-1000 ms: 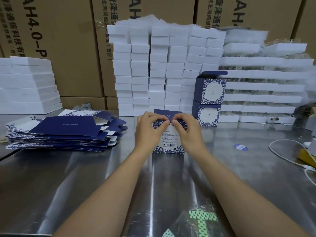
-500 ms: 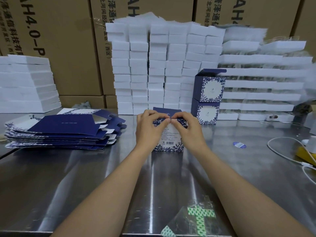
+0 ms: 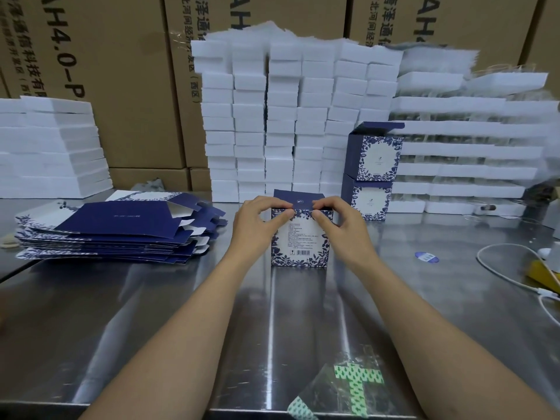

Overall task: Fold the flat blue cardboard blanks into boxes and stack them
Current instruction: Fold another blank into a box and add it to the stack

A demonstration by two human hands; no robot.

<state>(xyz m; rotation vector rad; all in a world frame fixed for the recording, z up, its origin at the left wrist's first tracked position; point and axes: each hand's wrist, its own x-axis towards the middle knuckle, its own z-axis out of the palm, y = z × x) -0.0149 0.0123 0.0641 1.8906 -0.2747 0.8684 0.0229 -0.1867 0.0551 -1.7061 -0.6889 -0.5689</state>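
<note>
Head view: a folded blue box point(image 3: 300, 247) stands upright on the middle of the steel surface point(image 3: 151, 313). The left hand point(image 3: 257, 216) and right hand point(image 3: 339, 221) curl their fingers over its top front edge, seemingly pinching the lid flap. Flat blanks point(image 3: 115, 231) lie stacked at left, and two finished boxes point(image 3: 374, 171) stand stacked far right.

Counts: 1 box point(image 3: 298, 241) between left hand point(image 3: 257, 221) and right hand point(image 3: 339, 225). 2 finished boxes point(image 3: 374, 159) stacked just right of the right hand. 1 pile of flat blanks point(image 3: 115, 228) left of the left hand, sheet count unreadable. Further right: 1 blue sticker point(image 3: 426, 257), 1 white cable point(image 3: 500, 271).
</note>
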